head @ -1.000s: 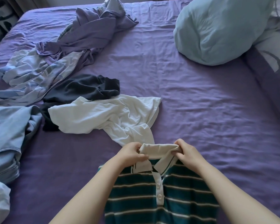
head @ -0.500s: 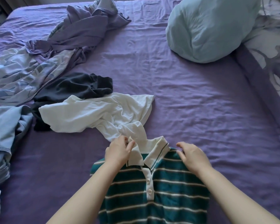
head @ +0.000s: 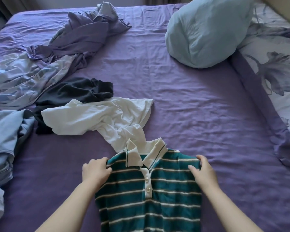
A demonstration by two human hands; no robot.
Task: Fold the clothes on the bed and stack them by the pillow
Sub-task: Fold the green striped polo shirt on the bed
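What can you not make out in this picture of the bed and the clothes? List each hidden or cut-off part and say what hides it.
Head view:
- Striped shirt: its lower part is cut off by the bottom edge.
- Dark garment: partly covered by the white shirt, so its kind is unclear.
- Blue clothes: cut off by the left edge.
- Left hand and right hand: fingertips hidden behind the shirt's shoulders.

Lower centre: left hand (head: 96, 169) and right hand (head: 203, 171) are gripping the shoulders of a green striped polo shirt (head: 149, 198), lying flat on the purple bed (head: 191, 106). White shirt (head: 99, 118) is touching its collar. Upper right: blue pillow (head: 206, 30).
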